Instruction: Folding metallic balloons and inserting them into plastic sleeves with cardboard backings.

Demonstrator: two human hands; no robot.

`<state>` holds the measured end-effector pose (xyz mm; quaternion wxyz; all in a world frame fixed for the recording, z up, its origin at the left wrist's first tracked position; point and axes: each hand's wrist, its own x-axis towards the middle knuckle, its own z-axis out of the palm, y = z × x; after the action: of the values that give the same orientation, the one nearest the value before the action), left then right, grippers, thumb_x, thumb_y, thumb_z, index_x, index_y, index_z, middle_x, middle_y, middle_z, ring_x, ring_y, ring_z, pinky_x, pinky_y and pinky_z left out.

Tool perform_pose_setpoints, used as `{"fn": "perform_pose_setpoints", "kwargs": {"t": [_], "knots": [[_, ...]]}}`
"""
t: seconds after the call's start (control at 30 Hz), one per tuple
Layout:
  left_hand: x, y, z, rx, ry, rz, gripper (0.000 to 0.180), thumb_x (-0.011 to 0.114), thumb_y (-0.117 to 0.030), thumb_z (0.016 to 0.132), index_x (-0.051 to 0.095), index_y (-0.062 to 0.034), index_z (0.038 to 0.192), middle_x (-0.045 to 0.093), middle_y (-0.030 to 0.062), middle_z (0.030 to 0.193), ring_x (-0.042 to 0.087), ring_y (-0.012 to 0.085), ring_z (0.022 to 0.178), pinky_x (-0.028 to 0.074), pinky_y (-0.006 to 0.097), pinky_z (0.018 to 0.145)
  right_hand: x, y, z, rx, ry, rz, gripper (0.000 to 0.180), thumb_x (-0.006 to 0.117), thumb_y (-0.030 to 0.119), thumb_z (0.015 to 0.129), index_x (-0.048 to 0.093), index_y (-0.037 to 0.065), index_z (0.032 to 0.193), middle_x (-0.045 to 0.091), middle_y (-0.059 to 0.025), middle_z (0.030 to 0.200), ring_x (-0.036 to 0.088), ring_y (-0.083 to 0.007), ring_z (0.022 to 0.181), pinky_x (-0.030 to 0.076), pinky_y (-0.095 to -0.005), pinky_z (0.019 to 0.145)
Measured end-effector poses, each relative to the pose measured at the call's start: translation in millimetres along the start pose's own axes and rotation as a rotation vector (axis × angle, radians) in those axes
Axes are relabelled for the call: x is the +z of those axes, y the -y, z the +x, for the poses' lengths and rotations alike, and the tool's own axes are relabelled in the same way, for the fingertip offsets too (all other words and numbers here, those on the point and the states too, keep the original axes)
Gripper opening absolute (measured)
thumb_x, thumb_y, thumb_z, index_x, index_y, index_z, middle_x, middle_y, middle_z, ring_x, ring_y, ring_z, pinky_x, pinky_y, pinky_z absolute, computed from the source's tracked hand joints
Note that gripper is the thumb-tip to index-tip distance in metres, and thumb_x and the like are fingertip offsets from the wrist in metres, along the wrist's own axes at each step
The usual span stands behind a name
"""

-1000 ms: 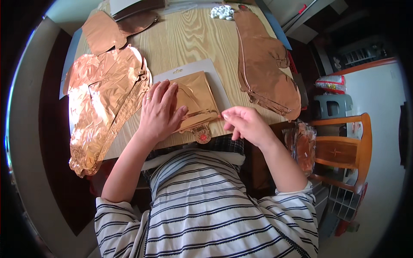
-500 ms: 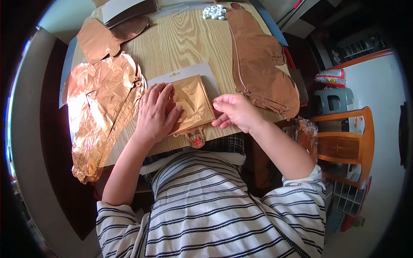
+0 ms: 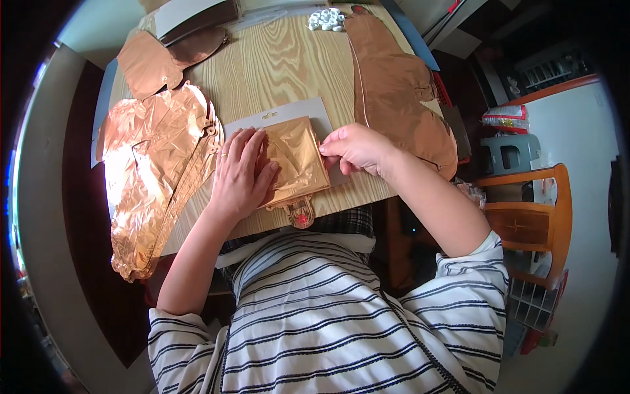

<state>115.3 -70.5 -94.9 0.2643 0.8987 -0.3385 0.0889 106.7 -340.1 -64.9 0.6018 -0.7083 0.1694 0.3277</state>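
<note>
A copper-gold foil balloon, folded into a flat square packet, lies on a white card with a hang slot at the table's near edge. A tab with a red mark sticks out from its near side. My left hand rests flat over the packet's left part, fingers stretched out and pointing away from me. At the packet's right edge, my right hand has thumb and fingers pinched together on the foil. What lies under my left palm is hidden.
Flat copper foil balloons lie at the left and right of the wooden table. Another foil piece is at the far left, and small white rings are at the back. A wooden chair stands to the right.
My right hand has moved slightly away from me along the packet's right edge, and its fingers have closed more tightly there. My left hand stays almost in place.
</note>
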Motion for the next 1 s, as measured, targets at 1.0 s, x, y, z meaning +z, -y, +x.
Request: {"fn": "perform_pose_setpoints", "kwargs": {"t": [1.0], "knots": [[2.3,-2.9,-1.4,-0.021,0.017,0.010,0.058,0.064,-0.026,0.093,0.047,-0.0049,0.144,0.048,0.0205,0.143,0.043,0.0405,0.136,0.035,0.050,0.112,9.8,0.3,9.8,-0.018,-0.073,-0.045,0.016,0.066,0.013,0.086,0.069,-0.002,0.090,0.068,-0.0087,0.075,0.057,-0.0139,0.048,0.035,-0.0299,0.042]]}}
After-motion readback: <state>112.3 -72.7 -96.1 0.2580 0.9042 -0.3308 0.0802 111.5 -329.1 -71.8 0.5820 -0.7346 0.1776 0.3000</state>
